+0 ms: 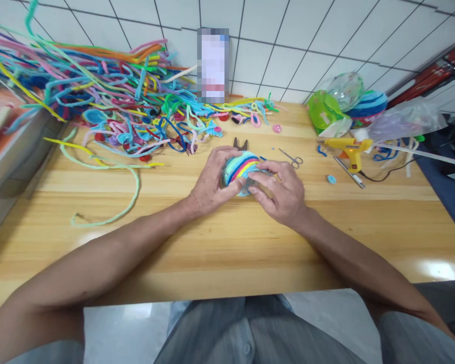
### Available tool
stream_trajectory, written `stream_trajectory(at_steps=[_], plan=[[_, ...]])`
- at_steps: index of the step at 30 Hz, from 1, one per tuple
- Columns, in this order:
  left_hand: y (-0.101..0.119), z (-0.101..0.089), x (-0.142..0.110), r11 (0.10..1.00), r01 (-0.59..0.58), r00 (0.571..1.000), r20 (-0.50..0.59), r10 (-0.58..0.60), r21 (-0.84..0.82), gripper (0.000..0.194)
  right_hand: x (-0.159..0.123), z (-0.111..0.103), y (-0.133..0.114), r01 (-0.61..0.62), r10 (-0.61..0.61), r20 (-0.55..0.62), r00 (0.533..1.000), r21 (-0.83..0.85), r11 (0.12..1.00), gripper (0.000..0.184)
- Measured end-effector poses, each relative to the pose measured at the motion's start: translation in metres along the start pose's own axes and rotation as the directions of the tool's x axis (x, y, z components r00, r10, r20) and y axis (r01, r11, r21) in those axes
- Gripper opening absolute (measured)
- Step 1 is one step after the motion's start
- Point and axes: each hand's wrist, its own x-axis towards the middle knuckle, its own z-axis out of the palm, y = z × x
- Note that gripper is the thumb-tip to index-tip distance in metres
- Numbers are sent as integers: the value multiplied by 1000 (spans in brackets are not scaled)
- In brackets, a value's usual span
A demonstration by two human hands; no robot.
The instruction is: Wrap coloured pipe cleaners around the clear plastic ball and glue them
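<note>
Over the middle of the table I hold a rounded, ball-like piece (239,166) covered in bands of pipe cleaner in pale green, blue, yellow and pink. Part of its lower right surface looks clear, like plastic. My left hand (216,177) is wrapped round its left side, thumb across the front. From the right, my right hand (282,189) presses curled fingers onto the clear part and the bands. The fingers cover much of the piece. Just behind it lie dark-handled pliers (240,144), partly hidden. Small scissors (292,160) rest beyond my right hand.
A tangled heap of pipe cleaners (109,96) fills the back left, near a box (23,167). A phone (213,65) leans against the tiled wall. A yellow glue gun (351,150), a green bag (326,114) and a striped blue ball (371,103) are at right.
</note>
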Motion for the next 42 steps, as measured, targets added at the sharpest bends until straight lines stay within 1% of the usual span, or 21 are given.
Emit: stream_trajectory(at_steps=[5, 11, 18, 22, 25, 29, 33, 39, 42], plan=[[-1, 0, 0, 1000, -15, 1000, -9, 15, 2, 47, 1, -1, -2, 54, -55, -18, 998, -59, 997, 33], [-1, -1, 0, 1000, 11, 1000, 16, -11, -3, 50, 0, -2, -2, -3, 6, 48, 999, -63, 998, 32], [2, -5, 1, 999, 19, 999, 31, -18, -39, 45, -1, 0, -2, 35, -36, -4, 999, -82, 996, 33], [0, -5, 0, 1000, 10, 998, 55, -8, -30, 53, -3, -1, -2, -14, 17, 42, 999, -82, 997, 30], [-2, -3, -1, 1000, 0, 999, 47, 0, 1, 59, -3, -2, -1, -16, 20, 51, 999, -78, 997, 30], [-4, 0, -1, 1000, -19, 999, 32, 19, 10, 56, -3, -2, -1, 4, 0, 44, 999, -88, 996, 31], [-4, -1, -1, 999, -50, 999, 18, 50, -11, 53, -2, -1, -2, 41, -40, 10, 999, -96, 995, 33], [-4, -2, -1, 1000, -28, 999, 31, 28, -3, 54, -3, -2, -3, -25, 28, 60, 998, -51, 998, 32], [-3, -2, -1, 1000, -8, 999, 38, 8, 5, 55, -3, -1, -3, -9, 12, 49, 999, -65, 998, 34]])
